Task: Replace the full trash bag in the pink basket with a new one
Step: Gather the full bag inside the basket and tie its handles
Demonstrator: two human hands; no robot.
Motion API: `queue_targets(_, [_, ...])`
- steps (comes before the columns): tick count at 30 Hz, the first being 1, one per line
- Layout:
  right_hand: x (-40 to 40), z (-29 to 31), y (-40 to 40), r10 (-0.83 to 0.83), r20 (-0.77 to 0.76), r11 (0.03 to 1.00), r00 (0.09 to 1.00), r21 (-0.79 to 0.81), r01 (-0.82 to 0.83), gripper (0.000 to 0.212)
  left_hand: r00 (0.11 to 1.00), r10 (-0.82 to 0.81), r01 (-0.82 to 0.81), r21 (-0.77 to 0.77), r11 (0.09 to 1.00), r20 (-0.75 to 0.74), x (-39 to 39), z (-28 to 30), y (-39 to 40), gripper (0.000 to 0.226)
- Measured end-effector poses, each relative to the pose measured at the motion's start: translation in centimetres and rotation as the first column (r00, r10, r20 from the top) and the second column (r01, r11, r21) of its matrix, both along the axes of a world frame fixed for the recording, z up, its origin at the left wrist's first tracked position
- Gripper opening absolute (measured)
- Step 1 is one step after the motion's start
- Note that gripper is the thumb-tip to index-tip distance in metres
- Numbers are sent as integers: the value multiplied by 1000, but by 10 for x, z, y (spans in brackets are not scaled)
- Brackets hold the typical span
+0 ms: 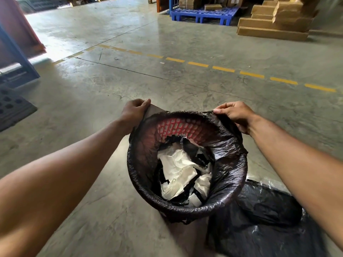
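Observation:
A pink mesh basket (180,127) stands on the concrete floor in front of me, lined with a black trash bag (228,145) whose edge is folded over the rim. Crumpled white paper and black scraps (181,173) lie inside the bag. My left hand (134,112) pinches the bag's edge at the far left of the rim and has lifted a flap of it. My right hand (235,114) grips the bag's edge at the far right of the rim. Only the far inner wall of the basket shows pink; the bag hides everything else.
Another black plastic bag (263,216) lies on the floor at the lower right, beside the basket. A dark perforated mat (13,106) lies at the left. A blue pallet (202,13) and stacked cardboard boxes (278,19) stand far back. A dashed yellow line (222,68) crosses the floor.

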State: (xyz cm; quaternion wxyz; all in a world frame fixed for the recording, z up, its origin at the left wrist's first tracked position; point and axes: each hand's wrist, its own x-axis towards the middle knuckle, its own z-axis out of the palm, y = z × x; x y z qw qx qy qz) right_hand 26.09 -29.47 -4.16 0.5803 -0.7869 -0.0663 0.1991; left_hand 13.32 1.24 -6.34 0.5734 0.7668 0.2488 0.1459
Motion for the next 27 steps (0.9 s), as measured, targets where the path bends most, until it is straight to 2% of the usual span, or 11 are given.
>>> queue_targets(3, [-5,0,-7,-61,21,989,998,139,57,11,990,45,-22,-170,985,132,-7,6,-1,25])
queue_targets(5, [-10,2,-18,-78,52,983,996,171,68,10,987,12,19,-191,981,162,-21,13,4,23])
queue_targets(8, [-26,6,-42,58,202,998,978,13,-62,7,982,-142,146,-22,989,123,-53,21,10,26])
queue_targets(10, [-42,10,-61,171,267,982,948,-121,-143,9,965,-261,255,155,955,24,-78,22,17,36])
queue_targets(14, [-70,19,-94,328,205,896,922,-377,-235,43,898,-302,421,423,802,-320,-127,19,28,59])
queue_targets(16, [-82,19,-104,378,134,840,916,-465,-279,45,881,-266,440,471,764,-391,-145,15,28,58])
queue_targets(19, [-100,10,-112,367,22,841,930,-436,-321,38,916,-278,369,332,868,-290,-164,5,26,52])
queue_targets(21, [-112,2,-119,286,-17,898,958,-345,-274,44,954,-240,257,79,963,-180,-176,0,21,57])
queue_targets(22, [-117,-3,-123,243,-60,938,968,-239,-250,54,962,-234,221,-103,970,-139,-182,-3,17,59])
queue_targets(24, [-129,-15,-130,179,-208,984,962,53,-172,58,960,-245,171,-415,894,-133,-197,-9,7,74])
queue_targets(27, [-159,-21,-132,202,-353,951,914,292,-97,16,922,-333,125,-663,738,-196,-216,-18,-11,79])
